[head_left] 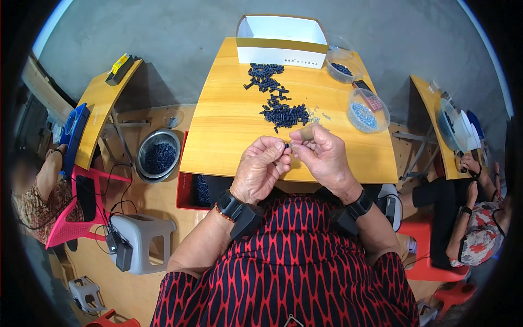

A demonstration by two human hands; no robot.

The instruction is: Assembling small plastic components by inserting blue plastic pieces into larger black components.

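My left hand [260, 165] pinches a small dark cylindrical piece [287, 145] between thumb and fingers, just above the table's near edge. Close against it, my right hand [327, 159] has its thumb and fingertips pressed together; what they grip is too small to make out. Beyond my hands lies a heap of short dark cylindrical pieces [286, 115]. Several tiny clear pieces [317, 116] are scattered at its right side. A second, looser heap of dark pieces [266, 78] spreads farther back.
A white box with gold trim [280, 56] stands at the wooden table's [218, 125] back. Clear plastic tubs [384, 121] line its right side. On the floor at left are a metal bowl [143, 170] and a grey stool [144, 245]. Other people sit at side tables, left and right.
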